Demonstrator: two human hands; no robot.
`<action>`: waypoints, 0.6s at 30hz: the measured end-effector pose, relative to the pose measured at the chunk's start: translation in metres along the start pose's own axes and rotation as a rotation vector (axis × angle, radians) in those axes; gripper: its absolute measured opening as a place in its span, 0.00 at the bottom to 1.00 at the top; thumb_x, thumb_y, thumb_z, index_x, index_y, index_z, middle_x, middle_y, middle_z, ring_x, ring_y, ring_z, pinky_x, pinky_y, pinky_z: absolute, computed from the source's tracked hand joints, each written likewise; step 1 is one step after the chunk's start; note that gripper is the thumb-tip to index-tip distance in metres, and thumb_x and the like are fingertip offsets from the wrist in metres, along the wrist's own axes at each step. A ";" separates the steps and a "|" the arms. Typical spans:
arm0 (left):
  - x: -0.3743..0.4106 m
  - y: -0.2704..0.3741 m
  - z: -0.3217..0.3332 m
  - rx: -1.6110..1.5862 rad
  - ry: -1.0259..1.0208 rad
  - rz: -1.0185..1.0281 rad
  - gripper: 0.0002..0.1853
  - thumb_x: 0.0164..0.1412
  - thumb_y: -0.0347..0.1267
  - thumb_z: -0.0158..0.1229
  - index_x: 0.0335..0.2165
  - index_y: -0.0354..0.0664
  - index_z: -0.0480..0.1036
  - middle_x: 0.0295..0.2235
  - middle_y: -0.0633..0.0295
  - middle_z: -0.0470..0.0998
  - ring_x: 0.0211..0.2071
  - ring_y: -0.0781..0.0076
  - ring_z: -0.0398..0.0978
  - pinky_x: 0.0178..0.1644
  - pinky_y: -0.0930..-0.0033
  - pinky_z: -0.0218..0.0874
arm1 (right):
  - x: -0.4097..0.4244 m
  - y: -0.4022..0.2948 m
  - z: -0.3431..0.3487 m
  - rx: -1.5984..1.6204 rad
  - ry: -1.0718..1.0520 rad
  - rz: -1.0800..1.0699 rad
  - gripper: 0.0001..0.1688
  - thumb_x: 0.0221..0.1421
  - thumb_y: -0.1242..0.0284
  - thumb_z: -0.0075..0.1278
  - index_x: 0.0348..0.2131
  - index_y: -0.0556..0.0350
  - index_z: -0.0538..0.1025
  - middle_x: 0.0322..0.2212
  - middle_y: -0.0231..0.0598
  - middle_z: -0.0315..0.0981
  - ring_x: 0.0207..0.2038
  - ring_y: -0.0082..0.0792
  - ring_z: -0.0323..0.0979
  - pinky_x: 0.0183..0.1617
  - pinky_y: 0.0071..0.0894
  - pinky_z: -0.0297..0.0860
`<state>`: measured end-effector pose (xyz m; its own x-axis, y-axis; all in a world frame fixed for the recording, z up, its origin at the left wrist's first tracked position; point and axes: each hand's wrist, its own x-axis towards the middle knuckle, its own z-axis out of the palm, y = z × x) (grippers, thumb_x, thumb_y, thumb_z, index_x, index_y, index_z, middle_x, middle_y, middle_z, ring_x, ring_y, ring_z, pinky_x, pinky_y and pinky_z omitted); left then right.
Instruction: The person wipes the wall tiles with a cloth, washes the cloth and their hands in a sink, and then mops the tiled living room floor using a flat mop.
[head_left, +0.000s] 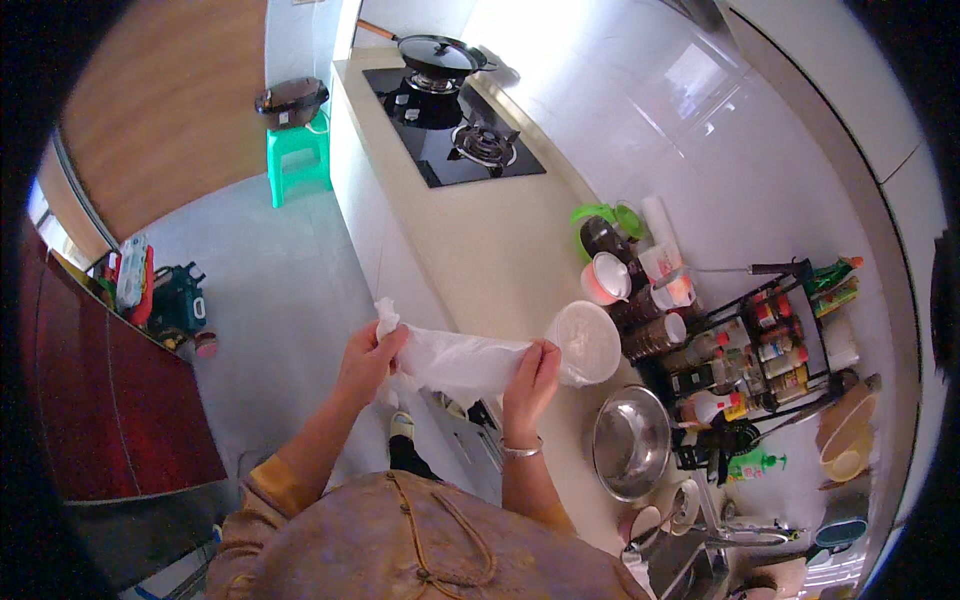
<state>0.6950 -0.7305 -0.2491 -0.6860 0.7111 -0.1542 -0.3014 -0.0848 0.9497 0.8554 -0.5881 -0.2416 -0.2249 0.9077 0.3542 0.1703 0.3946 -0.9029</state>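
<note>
A white towel (465, 364) is stretched between my two hands above the floor and the counter's front edge; whether it is cloth or paper I cannot tell. My left hand (369, 361) pinches one end, where a crumpled tip sticks up past the fingers and a loose part hangs below. At the other end, my right hand (534, 379) grips it between thumb and fingers. Just beyond that hand, a round whitish plastic tub (585, 343) stands on the counter (487, 270). A stainless steel bowl (634, 442) sits nearer to me.
A lidded wok (442, 56) rests on the gas hob (427, 165) at the far end. Jars and a black spice rack (780, 345) line the wall. The sink (679, 562) lies lower right. A green stool (296, 146) carries a dark cooker (291, 103); a red cabinet (120, 397) stands left.
</note>
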 end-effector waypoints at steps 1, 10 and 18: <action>0.017 0.007 0.005 0.046 -0.017 0.027 0.11 0.56 0.37 0.53 0.24 0.40 0.70 0.17 0.70 0.68 0.17 0.83 0.62 0.21 0.78 0.53 | 0.017 0.008 0.007 -0.031 -0.006 -0.014 0.11 0.59 0.70 0.38 0.34 0.61 0.67 0.26 0.34 0.63 0.26 0.23 0.60 0.30 0.23 0.61; 0.212 -0.022 0.007 0.265 0.063 -0.061 0.15 0.56 0.37 0.53 0.38 0.38 0.70 0.27 0.65 0.72 0.24 0.77 0.68 0.28 0.73 0.63 | 0.152 0.130 0.113 -0.459 -0.040 -0.310 0.13 0.52 0.76 0.43 0.39 0.59 0.71 0.34 0.50 0.68 0.40 0.45 0.67 0.44 0.36 0.64; 0.283 -0.046 0.009 -0.004 0.039 -0.162 0.15 0.54 0.31 0.52 0.40 0.34 0.69 0.30 0.61 0.74 0.29 0.74 0.72 0.33 0.74 0.64 | 0.153 0.162 0.172 -0.204 -0.443 -0.280 0.10 0.47 0.77 0.48 0.33 0.54 0.75 0.29 0.40 0.71 0.30 0.39 0.71 0.34 0.32 0.68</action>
<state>0.5203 -0.5196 -0.3338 -0.6533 0.6883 -0.3154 -0.4126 0.0256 0.9106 0.6837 -0.4102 -0.3755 -0.6621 0.6351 0.3979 0.2186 0.6714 -0.7081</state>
